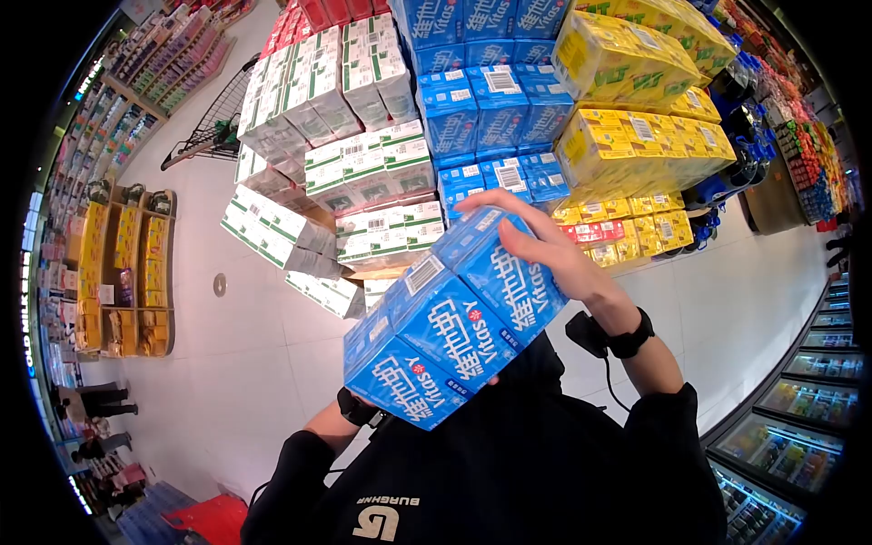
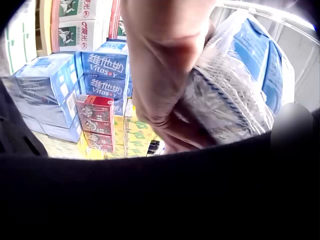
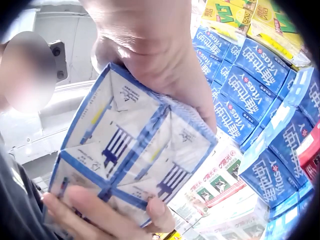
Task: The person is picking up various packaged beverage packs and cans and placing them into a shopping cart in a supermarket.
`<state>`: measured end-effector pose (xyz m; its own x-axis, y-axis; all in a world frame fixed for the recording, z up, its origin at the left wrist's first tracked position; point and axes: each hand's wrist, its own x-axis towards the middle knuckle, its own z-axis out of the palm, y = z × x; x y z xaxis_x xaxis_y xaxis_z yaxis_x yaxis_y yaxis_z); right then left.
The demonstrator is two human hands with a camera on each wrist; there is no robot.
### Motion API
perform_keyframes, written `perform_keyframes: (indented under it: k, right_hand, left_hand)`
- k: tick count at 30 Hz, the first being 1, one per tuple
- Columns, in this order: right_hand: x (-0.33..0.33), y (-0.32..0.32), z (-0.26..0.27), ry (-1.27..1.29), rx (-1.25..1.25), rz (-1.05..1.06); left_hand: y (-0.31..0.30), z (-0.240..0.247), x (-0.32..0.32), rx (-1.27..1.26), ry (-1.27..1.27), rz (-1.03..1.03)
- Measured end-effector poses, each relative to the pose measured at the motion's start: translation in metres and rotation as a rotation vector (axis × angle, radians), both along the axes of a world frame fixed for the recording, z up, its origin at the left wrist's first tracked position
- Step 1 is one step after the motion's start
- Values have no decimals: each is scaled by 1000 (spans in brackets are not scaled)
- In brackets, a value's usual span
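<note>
Both hands hold a plastic-wrapped multipack of blue Vitasoy drink cartons [image 1: 436,331], tilted in front of the chest. The right hand [image 1: 554,254] grips its upper right end, with fingers and thumb spread over the edge. Most of the left hand is hidden under the pack in the head view, at the lower left end. In the right wrist view, the left hand's fingers [image 3: 95,215] curl round the pack's lower edge, by the folded carton ends. The left wrist view shows the left hand [image 2: 165,75] against the crinkled wrap.
Ahead stand stacks of white-and-green carton packs [image 1: 363,173], blue Vitasoy packs [image 1: 495,109] and yellow packs [image 1: 636,145]. A wire shopping cart [image 1: 211,118] is at the far left, near a wooden display shelf [image 1: 136,272]. Glass-fronted coolers [image 1: 790,445] line the right.
</note>
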<state>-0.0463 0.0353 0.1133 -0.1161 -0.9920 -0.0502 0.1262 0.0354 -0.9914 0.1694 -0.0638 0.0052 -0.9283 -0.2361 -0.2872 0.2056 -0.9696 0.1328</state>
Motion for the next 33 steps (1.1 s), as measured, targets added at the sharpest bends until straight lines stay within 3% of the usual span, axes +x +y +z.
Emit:
perform_keyframes:
  k: [6,9,15,19,22,25,27,29,33]
  right_hand:
    - [-4,-23,0,223,-143,101]
    - [12,-11,-3,420,-138,-188]
    - [58,43,-29,-144,-59,-20]
    - [63,49,-50,135,-211,-21]
    - [81,47,-50,105,-372,-252]
    - [76,40,-37,-239,-135,-240]
    - [69,44,-54,-456,-22,-236]
    - [57,50,-57,-650,14,-233]
    - [11,50,-50,-658,72,-246]
  left_hand:
    - [4,-5,9,22,-18,9]
    - [0,-4,17,14,-37,54]
    - [-16,-15,12,-39,-83,161]
    - [-23,-30,21,-79,-144,229]
    - [-28,-37,25,-168,-49,254]
    - [-36,-9,0,-380,247,258]
    - [-34,23,-12,-483,201,297]
    - [-45,22,-10,-555,177,250]
    - [-62,0,1,-698,127,145]
